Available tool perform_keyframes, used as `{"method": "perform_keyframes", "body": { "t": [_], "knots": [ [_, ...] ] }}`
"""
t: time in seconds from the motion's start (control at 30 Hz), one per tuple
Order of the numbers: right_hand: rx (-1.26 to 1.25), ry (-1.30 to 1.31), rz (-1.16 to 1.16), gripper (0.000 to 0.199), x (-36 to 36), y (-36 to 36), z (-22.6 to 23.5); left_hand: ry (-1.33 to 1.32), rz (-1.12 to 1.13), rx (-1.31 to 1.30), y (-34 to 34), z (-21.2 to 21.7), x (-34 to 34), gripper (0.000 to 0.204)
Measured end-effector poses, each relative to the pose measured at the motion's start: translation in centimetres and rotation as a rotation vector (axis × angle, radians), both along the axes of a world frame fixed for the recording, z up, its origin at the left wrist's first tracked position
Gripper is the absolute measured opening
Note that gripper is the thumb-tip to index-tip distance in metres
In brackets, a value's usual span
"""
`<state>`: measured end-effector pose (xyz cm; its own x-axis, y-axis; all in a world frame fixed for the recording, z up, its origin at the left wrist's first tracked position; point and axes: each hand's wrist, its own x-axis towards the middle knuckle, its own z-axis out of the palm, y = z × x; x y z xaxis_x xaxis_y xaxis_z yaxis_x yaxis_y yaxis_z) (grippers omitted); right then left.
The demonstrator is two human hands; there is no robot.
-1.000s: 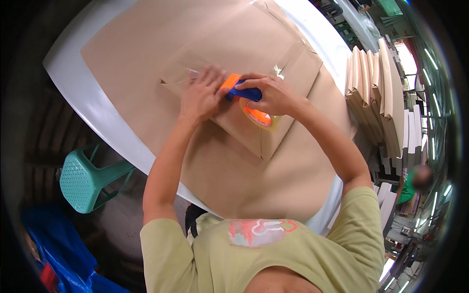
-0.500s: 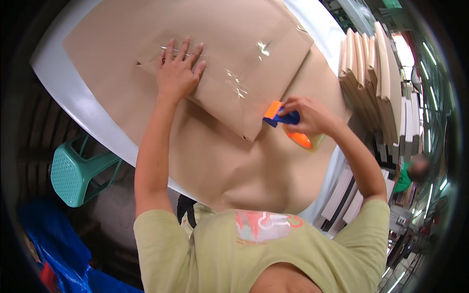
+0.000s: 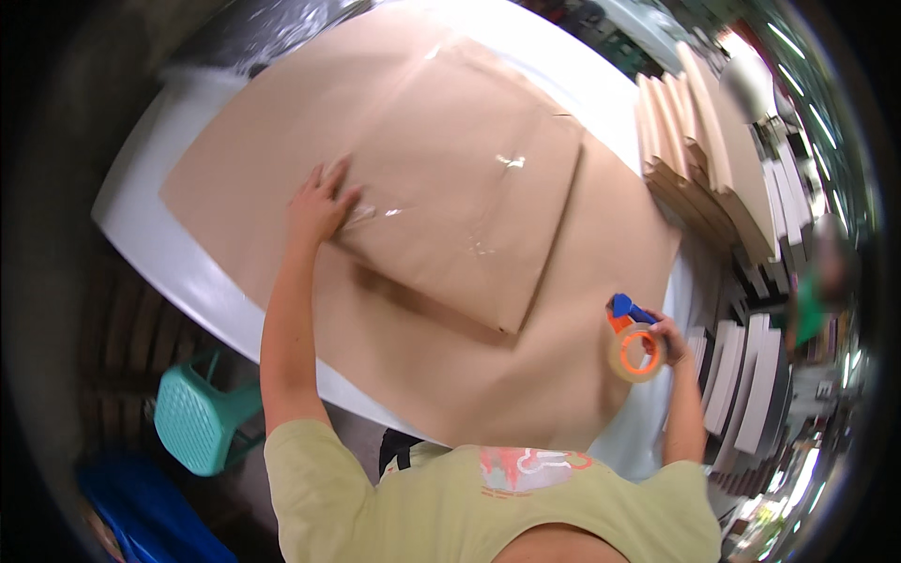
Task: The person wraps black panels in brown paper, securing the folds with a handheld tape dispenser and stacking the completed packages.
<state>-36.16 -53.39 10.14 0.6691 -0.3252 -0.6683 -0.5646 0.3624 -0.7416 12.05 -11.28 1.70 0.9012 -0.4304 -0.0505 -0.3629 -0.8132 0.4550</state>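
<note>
Risk, judged: brown paper sheet loose on white table, could slide or crease if wrapped flat parcel shifts; clear tape seam beside fingers could lift.
Left hand: flat, fingers spread, pressing parcel's left corner.
Right hand: clenched round tape dispenser, at sheet's right edge, well apart from parcel.

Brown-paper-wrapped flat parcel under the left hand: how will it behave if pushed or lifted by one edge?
The wrapped parcel probably stays stiff: its edges look straight and it casts a clean shadow on the loose paper sheet. It would likely slide easily, paper on paper, with glossy tape across the top. The left hand lies flat on one corner; being broad and flat, it seems awkward to lift one-handed.
</note>
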Motion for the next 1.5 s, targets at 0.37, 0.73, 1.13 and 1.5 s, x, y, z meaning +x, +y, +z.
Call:
{"method": "perform_keyframes", "body": {
  "t": [0.37,0.73,1.13,1.5],
  "knots": [
    [-1.093,-0.278,-0.551,0.041,5.2,15.4,-8.2,0.199,-0.304,-0.158,3.4,-1.9,6.8,0.056],
    [-0.137,-0.898,-0.667,0.071,17.1,22.3,-6.6,0.822,-0.489,-1.26,2.8,2.7,1.8,0.09],
    [-0.543,-1.009,-0.317,0.086,12.3,18.3,26.7,0.924,-1.143,-1.538,5.5,36.8,-1.1,0.086],
    [-0.72,-0.903,-0.725,0.074,21.3,10.4,0.8,0.231,-0.351,-1.399,-9.2,6.7,5.9,0.065]
  ]
}}
